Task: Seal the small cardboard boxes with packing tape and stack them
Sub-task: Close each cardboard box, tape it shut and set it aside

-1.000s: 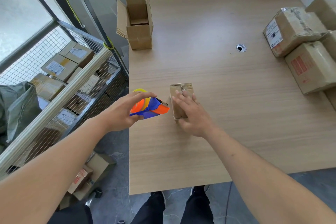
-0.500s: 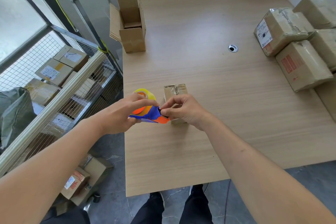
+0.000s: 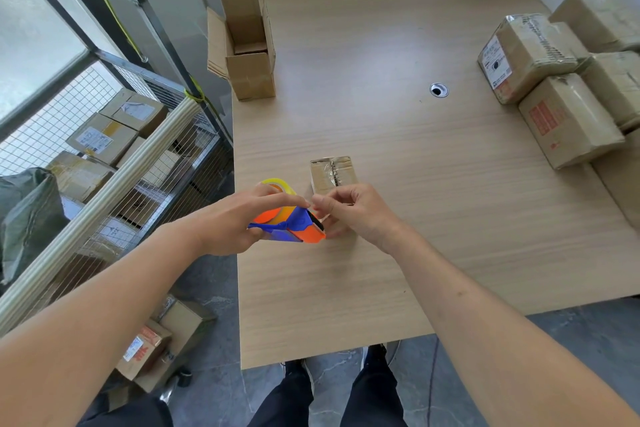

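A small cardboard box (image 3: 331,174) stands on the wooden table (image 3: 398,156) near its left edge, its top wrapped in clear tape. My left hand (image 3: 239,218) grips an orange and blue tape dispenser (image 3: 292,225) with a yellow-rimmed roll, held just left of the box. My right hand (image 3: 349,213) is in front of the box, thumb and forefinger pinched at the dispenser's front end, where the tape comes off. The tape end itself is too thin to make out.
An open cardboard box (image 3: 249,52) with raised flaps stands at the table's far left. Several taped parcels (image 3: 554,97) are piled along the right edge. A cable hole (image 3: 438,90) sits mid-table. A wire cage (image 3: 114,163) of boxes stands left of the table.
My right hand left the top of the small box and came to the dispenser's front end, fingers now pinched there. The left hand lowered the dispenser slightly beside the box.
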Tool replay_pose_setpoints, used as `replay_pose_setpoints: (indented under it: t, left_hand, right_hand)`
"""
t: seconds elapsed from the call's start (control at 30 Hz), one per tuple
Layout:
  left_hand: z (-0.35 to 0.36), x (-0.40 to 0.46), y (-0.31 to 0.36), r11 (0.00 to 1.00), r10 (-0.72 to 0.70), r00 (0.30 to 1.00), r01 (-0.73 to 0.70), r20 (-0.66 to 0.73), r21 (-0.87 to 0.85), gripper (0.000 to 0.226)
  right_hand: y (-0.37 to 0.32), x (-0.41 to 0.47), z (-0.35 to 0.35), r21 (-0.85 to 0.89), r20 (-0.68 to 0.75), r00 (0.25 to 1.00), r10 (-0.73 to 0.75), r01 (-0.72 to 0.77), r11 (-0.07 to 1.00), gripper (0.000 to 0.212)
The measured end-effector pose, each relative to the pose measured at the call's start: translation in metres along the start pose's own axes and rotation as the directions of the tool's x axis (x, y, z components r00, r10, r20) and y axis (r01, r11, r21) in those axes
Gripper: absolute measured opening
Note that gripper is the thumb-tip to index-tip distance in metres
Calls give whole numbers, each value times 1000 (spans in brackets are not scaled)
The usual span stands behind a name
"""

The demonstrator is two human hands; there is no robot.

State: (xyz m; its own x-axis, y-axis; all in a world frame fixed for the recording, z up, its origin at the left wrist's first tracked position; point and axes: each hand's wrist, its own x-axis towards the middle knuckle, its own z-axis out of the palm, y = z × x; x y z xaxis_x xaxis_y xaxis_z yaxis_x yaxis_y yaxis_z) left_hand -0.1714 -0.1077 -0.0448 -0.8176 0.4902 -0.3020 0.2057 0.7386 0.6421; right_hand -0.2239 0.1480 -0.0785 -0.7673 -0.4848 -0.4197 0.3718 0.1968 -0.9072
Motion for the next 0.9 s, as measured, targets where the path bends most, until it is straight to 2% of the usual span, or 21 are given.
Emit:
replay_pose_setpoints:
  t: [0.23,0.33,0.47,0.57,0.9]
  left_hand:
    - [-1,3,11,1000,-2,1000,2,25,-13,93]
    - [2,5,13,999,-29,999,30,44,-27,93]
    - [9,8,19,995,-65,995,70,79,-66,82]
    - [16,11,23,990,-88,992,97,95,-99,77]
    - [11,0,1,959,-181,965,216,191,-184,70]
  right_hand:
    - [11,-6,-3,-37,-95,994,-47,43,998,9]
    - [14,-6,-6,-79,-156,984,-87,75,994,10]
    - [19,-9,-14,-255,-258,949,-179,112,960,11]
    - [23,-11,-18,-347,-274,940,-204,101,933,15]
    - [41,-23,-55,-327,-457,883,-110,-51,944,17]
